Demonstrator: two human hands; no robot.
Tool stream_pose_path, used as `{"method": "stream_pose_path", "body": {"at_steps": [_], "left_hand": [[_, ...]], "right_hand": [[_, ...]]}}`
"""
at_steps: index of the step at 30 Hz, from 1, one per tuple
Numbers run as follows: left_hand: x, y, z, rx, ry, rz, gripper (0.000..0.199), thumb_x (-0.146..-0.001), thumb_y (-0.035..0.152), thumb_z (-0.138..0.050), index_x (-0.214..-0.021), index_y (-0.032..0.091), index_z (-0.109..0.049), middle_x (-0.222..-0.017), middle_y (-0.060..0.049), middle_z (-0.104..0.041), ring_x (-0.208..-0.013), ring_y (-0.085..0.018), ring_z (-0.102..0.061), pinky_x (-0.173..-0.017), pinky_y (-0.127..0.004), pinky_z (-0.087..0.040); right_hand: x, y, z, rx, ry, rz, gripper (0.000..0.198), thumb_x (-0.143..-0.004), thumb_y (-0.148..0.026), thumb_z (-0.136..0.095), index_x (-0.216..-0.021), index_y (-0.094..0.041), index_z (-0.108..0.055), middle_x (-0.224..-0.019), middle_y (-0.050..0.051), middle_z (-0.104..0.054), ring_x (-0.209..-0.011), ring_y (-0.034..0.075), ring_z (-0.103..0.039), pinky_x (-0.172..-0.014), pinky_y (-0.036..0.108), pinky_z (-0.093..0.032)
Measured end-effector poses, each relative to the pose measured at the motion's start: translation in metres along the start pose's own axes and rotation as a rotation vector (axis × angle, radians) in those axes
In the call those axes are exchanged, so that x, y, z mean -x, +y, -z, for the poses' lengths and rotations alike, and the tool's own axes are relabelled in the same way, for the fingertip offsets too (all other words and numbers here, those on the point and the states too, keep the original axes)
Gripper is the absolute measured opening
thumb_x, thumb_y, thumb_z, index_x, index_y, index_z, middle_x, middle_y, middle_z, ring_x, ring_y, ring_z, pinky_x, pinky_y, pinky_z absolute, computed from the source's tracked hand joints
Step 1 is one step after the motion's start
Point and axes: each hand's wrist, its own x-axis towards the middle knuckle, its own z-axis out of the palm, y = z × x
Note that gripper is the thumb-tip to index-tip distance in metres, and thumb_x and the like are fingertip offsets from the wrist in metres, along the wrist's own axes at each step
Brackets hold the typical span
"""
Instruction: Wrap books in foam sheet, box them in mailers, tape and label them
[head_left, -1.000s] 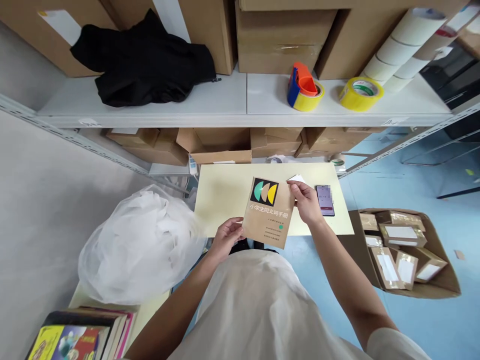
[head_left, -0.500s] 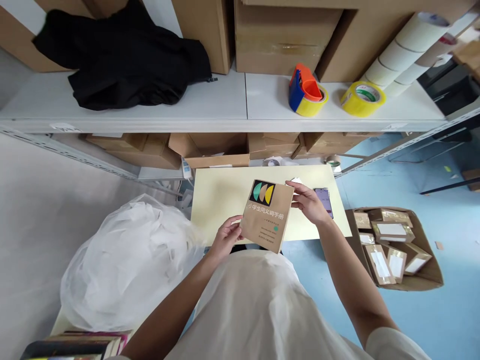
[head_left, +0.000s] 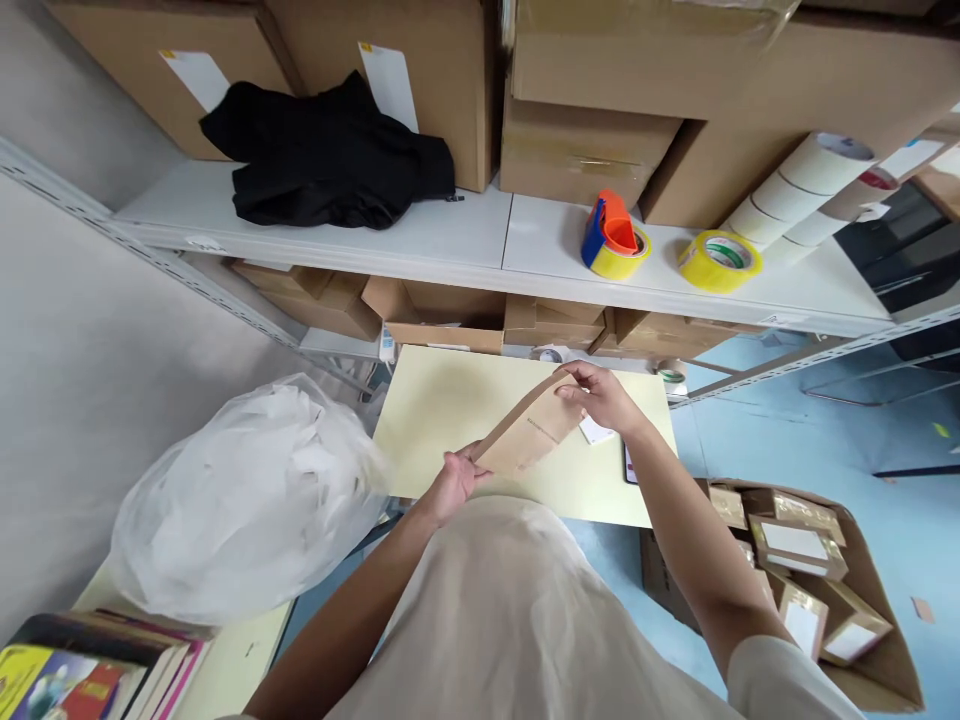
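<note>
A thin tan book (head_left: 529,428) is held between my two hands over the pale yellow table (head_left: 442,400), tilted so its spine edge and a plain face with small print show. My left hand (head_left: 454,484) grips its lower left end, thumb on top. At the upper right end, my right hand (head_left: 600,394) has its fingers closed round the corner. Just under the right hand a white card or paper (head_left: 595,431) lies on the table. A phone (head_left: 630,464) is partly hidden behind my right forearm.
Above the table, a shelf (head_left: 450,240) bears a black garment (head_left: 330,160), a tape dispenser (head_left: 615,240) and a yellow tape roll (head_left: 720,262). A white plastic bag (head_left: 247,500) bulges at left, near stacked books (head_left: 97,670). An open carton (head_left: 892,620) of small parcels stands at right.
The book has been turned from its front cover with the coloured half-circles to a steeply tilted view of its edge and a plain face. My view has shifted too.
</note>
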Motion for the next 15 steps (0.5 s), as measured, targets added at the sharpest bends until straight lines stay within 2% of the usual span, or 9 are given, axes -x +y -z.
{"method": "stream_pose_path", "body": {"at_steps": [3,6,9,13,15], "left_hand": [[0.001,0.004,0.001,-0.270,0.163,-0.094,0.050,-0.066,0.048,-0.075,-0.107,0.021,-0.064,-0.090,-0.008,-0.072,-0.084,-0.022,-0.067,-0.079,-0.034,-0.051],[0.000,0.000,0.001,-0.390,0.256,-0.145,0.035,-0.071,0.043,-0.071,-0.096,0.019,-0.068,-0.091,-0.008,-0.072,-0.082,-0.020,-0.066,-0.075,-0.031,-0.052],[0.001,-0.007,0.001,-0.366,0.307,-0.113,0.035,-0.071,0.045,-0.071,-0.094,0.019,-0.069,-0.090,-0.007,-0.071,-0.080,-0.019,-0.066,-0.070,-0.029,-0.053],[0.007,-0.012,0.000,-0.236,0.310,-0.017,0.040,-0.073,0.049,-0.070,-0.100,0.019,-0.067,-0.093,-0.007,-0.070,-0.085,-0.019,-0.066,-0.073,-0.031,-0.055],[0.009,-0.013,0.000,-0.169,0.300,0.009,0.042,-0.073,0.048,-0.070,-0.102,0.019,-0.066,-0.095,-0.007,-0.070,-0.086,-0.019,-0.066,-0.076,-0.032,-0.055]], "right_hand": [[-0.012,-0.004,-0.013,0.023,-0.021,0.019,0.032,-0.073,-0.043,-0.070,-0.098,-0.024,-0.071,-0.094,0.004,-0.071,-0.088,0.025,-0.064,-0.081,0.040,-0.051],[-0.018,-0.005,-0.020,0.058,0.010,0.010,0.033,-0.072,-0.041,-0.072,-0.102,-0.026,-0.072,-0.103,0.004,-0.072,-0.096,0.027,-0.065,-0.088,0.042,-0.050],[-0.014,-0.002,-0.008,0.047,0.000,-0.056,0.042,-0.072,-0.042,-0.072,-0.111,-0.025,-0.070,-0.101,0.005,-0.073,-0.092,0.026,-0.066,-0.084,0.041,-0.052],[0.005,0.010,0.018,-0.099,-0.140,-0.242,0.052,-0.068,-0.045,-0.075,-0.114,-0.021,-0.068,-0.092,0.005,-0.073,-0.077,0.019,-0.066,-0.068,0.034,-0.055],[0.017,0.015,0.022,-0.208,-0.084,-0.306,0.048,-0.068,-0.046,-0.075,-0.109,-0.020,-0.069,-0.093,0.005,-0.073,-0.078,0.018,-0.065,-0.068,0.032,-0.055]]}}
